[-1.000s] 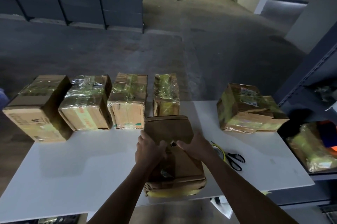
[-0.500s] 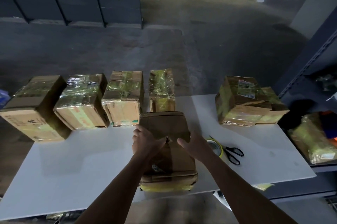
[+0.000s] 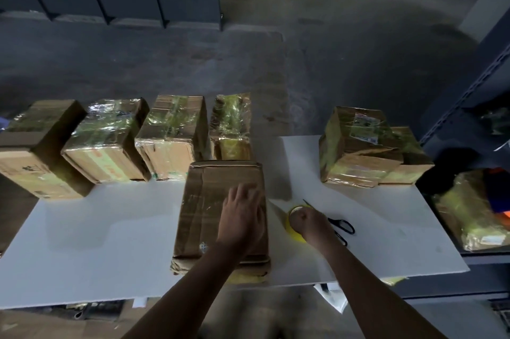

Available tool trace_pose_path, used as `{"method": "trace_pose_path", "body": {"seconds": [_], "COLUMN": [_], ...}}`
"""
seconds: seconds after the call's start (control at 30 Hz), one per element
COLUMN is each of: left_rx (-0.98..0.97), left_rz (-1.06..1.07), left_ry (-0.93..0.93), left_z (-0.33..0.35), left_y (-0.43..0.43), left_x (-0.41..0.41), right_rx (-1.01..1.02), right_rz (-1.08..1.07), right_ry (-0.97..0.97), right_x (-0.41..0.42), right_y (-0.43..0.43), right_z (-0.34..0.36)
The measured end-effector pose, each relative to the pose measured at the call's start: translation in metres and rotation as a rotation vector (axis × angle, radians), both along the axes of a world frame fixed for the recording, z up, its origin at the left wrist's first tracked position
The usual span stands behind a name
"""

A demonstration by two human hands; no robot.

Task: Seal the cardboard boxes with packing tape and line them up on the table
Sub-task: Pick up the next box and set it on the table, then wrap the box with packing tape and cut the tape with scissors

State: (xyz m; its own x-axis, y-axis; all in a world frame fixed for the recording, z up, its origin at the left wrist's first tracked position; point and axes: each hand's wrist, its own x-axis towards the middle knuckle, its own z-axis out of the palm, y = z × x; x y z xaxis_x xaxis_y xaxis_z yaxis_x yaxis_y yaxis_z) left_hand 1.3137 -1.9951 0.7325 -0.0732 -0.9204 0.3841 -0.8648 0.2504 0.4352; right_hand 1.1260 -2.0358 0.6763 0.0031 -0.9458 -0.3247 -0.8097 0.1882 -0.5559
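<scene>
The right hand (image 3: 306,221) is leaving the box (image 3: 209,200) and grabbing the yellow tape roll (image 3: 293,234) on its right. The left hand (image 3: 242,214) is now pressing flat on top.

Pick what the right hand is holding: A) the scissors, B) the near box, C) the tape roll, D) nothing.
C: the right hand curls round the yellow tape roll on the table, while the left hand lies flat on the box.

Whse: steel racks (image 3: 481,82), concrete flr (image 3: 331,49)
</scene>
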Motion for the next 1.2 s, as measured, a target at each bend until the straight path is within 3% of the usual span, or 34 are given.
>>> {"method": "trace_pose_path", "body": {"seconds": [0.13,0.23,0.37,0.5,0.67,0.83,1.0,1.2], "left_rx": [0.094,0.157,0.192,0.198,0.217,0.167,0.082,0.109], "left_rz": [-0.023,-0.002,0.113,0.184,0.262,0.257,0.048,-0.235], "left_ry": [0.125,0.139,0.172,0.309,0.488,0.553,0.539,0.375], "left_z": [0.004,0.005,0.004,0.003,0.01,0.029,0.056,0.061], "left_y": [0.001,0.003,0.002,-0.003,-0.012,-0.028,-0.041,-0.041], "left_x": [-0.027,-0.04,-0.044,-0.038,-0.025,-0.002,0.023,0.047], "right_rx": [0.071,0.186,0.156,-0.012,-0.237,-0.579,-0.797,-0.855], "right_rz": [0.05,0.028,0.065,0.038,0.084,0.221,0.406,0.496], "right_ry": [0.187,0.142,0.153,0.149,-0.085,-0.066,-0.08,-0.055], "right_x": [-0.034,-0.041,-0.043,-0.046,-0.041,-0.023,0.003,0.032], "right_y": [0.0,-0.002,-0.006,-0.01,-0.023,-0.037,-0.037,-0.034], "right_z": [-0.027,-0.041,-0.052,-0.047,-0.019,0.014,0.054,0.076]}}
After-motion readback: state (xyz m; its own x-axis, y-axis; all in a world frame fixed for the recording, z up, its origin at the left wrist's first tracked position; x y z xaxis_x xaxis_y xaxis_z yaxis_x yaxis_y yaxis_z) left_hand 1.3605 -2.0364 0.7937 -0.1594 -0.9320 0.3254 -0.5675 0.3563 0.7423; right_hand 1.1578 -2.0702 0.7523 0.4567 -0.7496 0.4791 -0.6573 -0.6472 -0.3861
